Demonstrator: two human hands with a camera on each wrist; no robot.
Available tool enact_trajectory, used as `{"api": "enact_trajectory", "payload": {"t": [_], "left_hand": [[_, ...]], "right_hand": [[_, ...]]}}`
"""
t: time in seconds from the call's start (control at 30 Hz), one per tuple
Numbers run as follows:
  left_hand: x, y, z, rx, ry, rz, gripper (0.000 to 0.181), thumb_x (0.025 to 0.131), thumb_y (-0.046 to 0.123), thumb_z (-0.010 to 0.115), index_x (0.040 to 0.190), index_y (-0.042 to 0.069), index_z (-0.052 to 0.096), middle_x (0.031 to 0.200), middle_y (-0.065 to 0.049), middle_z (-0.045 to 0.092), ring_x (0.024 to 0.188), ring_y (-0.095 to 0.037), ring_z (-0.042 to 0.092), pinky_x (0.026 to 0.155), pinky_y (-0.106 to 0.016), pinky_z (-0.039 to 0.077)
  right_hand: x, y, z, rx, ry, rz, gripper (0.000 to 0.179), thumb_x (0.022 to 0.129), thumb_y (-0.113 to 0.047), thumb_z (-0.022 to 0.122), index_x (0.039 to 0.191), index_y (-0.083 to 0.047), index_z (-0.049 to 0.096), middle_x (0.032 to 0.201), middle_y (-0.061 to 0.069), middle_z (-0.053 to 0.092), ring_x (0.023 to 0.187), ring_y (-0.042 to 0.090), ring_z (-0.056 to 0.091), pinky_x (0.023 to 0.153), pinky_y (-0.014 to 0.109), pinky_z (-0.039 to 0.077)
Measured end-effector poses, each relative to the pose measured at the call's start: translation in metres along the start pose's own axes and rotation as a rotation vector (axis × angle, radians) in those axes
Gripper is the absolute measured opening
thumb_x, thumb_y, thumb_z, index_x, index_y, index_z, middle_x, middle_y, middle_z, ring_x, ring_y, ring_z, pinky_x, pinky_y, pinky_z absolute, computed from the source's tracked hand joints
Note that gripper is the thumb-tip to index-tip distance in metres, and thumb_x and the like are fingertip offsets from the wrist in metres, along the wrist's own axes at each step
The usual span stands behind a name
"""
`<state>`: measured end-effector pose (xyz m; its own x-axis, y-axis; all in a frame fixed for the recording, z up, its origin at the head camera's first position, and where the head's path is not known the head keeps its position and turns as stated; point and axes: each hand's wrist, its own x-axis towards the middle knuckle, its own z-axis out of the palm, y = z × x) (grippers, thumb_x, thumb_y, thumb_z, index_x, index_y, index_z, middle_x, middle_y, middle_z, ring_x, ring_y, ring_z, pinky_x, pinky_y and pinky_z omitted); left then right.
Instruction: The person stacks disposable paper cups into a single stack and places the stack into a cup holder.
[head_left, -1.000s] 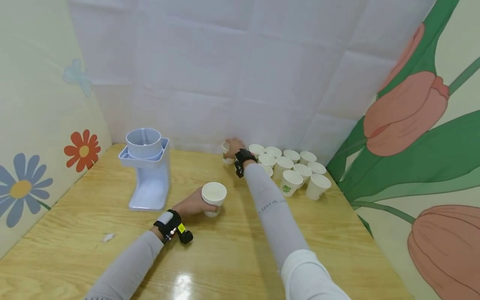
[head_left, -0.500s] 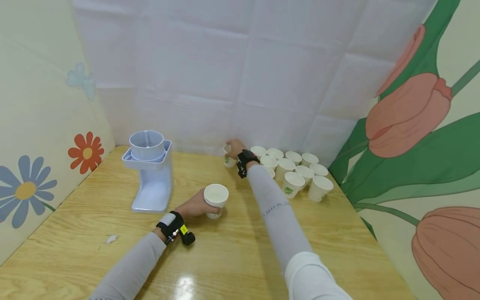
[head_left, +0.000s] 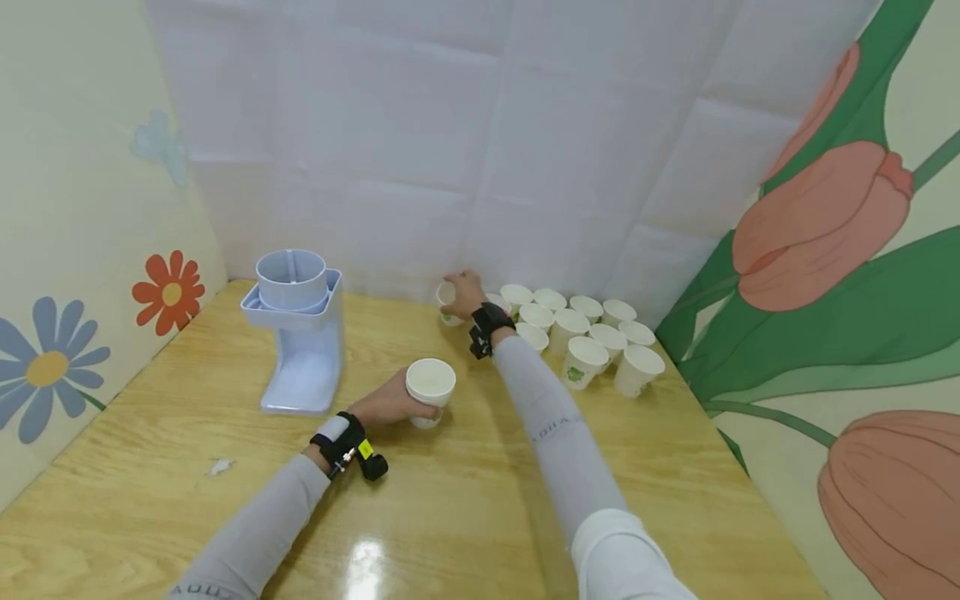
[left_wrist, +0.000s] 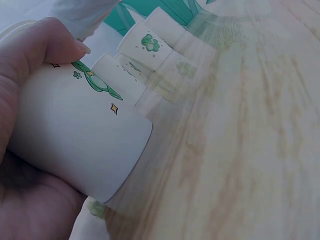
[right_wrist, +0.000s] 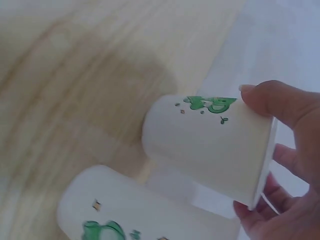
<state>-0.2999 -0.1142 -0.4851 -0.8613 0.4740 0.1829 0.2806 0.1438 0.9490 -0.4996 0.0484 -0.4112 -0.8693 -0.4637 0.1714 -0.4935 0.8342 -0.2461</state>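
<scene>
In the head view my left hand (head_left: 390, 402) grips a white paper cup (head_left: 431, 381) near the middle of the table. The left wrist view shows fingers curled around this cup (left_wrist: 80, 130), which has a green cartoon print. At the back, by the white sheet, my right hand (head_left: 467, 295) holds another paper cup (head_left: 447, 305). Seen from the right wrist, the thumb (right_wrist: 275, 100) presses this cup's (right_wrist: 210, 145) side near the rim, with the other fingers around the far side of the rim. A second printed cup (right_wrist: 135, 210) is close beside it.
Several white paper cups (head_left: 585, 360) stand upright in a cluster right of my right forearm. A pale blue plastic stand (head_left: 303, 367) with a round cup-shaped holder (head_left: 291, 283) is at the left. A small white mark (head_left: 220, 467) shows on the wooden table (head_left: 450, 517).
My right hand has shifted slightly left with its cup, and a cup rim shows beside that wrist. My left hand keeps its cup in nearly the same place.
</scene>
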Motion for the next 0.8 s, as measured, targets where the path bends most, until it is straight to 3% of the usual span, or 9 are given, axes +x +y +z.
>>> {"api": "enact_trajectory", "payload": {"t": [0.13,0.3,0.57,0.8], "left_hand": [[0.001,0.004,-0.003,-0.004,0.0,0.002,0.071,0.078,0.006,0.08,0.139,-0.006,0.046,0.126,-0.019,0.061,0.112,-0.024,0.058,0.105,-0.041,0.044],[0.001,0.005,-0.004,-0.003,-0.006,-0.027,0.072,0.079,0.007,0.08,0.141,-0.005,0.044,0.129,-0.018,0.06,0.115,-0.024,0.057,0.107,-0.042,0.042],[0.003,0.006,-0.001,-0.007,0.006,-0.019,0.07,0.079,0.006,0.08,0.14,-0.005,0.046,0.127,-0.018,0.062,0.113,-0.024,0.058,0.107,-0.042,0.042],[0.001,0.003,-0.001,0.0,0.01,-0.01,0.069,0.078,0.006,0.079,0.138,-0.005,0.047,0.124,-0.017,0.062,0.111,-0.021,0.058,0.104,-0.038,0.044]], "right_hand": [[-0.006,0.001,0.004,0.085,0.079,-0.05,0.067,0.079,-0.014,0.083,0.139,0.0,0.056,0.134,0.026,0.048,0.125,0.039,0.042,0.106,0.045,0.04],[-0.019,-0.004,0.004,0.16,0.089,-0.082,0.068,0.077,-0.008,0.085,0.137,-0.001,0.056,0.134,0.027,0.045,0.125,0.041,0.039,0.105,0.049,0.042],[-0.044,-0.011,0.011,0.182,0.158,-0.13,0.061,0.077,-0.001,0.082,0.132,-0.004,0.056,0.131,0.024,0.044,0.125,0.039,0.04,0.103,0.052,0.043],[-0.071,-0.021,0.01,0.214,0.151,-0.135,0.065,0.075,0.001,0.084,0.133,-0.003,0.055,0.132,0.024,0.043,0.129,0.039,0.038,0.105,0.052,0.043]]}}
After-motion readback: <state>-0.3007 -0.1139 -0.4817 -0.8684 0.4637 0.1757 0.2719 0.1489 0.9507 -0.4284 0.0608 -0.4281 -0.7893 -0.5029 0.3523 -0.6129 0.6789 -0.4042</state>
